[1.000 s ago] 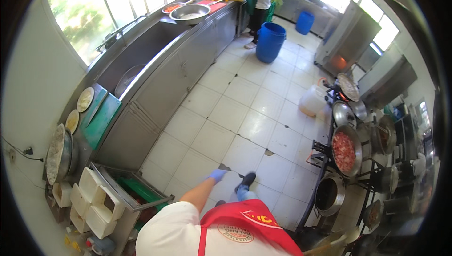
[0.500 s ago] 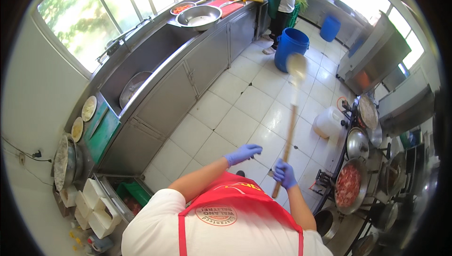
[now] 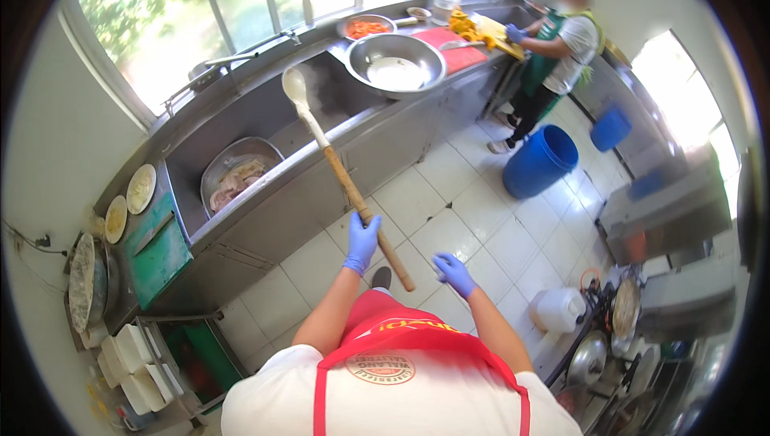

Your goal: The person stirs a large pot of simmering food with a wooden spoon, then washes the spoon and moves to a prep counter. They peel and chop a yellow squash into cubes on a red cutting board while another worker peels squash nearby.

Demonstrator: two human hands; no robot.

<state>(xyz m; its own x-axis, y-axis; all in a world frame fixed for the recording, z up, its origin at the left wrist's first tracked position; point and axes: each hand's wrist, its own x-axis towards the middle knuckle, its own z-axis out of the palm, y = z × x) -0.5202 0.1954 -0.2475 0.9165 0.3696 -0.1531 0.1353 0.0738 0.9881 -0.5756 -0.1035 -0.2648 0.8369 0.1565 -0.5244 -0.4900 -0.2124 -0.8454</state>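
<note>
My left hand, in a blue-purple glove, is wrapped round the wooden handle of a long ladle. The ladle slants up and left, its pale metal bowl over the sink. Just right of the handle's lower end, my right hand, gloved alike, is apart from it with the fingers loosely spread and nothing in them. Inside the sink, left of the ladle, a metal basin holds pale pink raw meat.
A big steel bowl and a pan of chopped orange-red food stand on the counter. A co-worker works beyond. A blue barrel and a white jug stand on the floor. A knife lies on a green board.
The ladle has passed from my right hand to my left and swung left over the sink. My right hand has let go. The view has turned left toward the sink.
</note>
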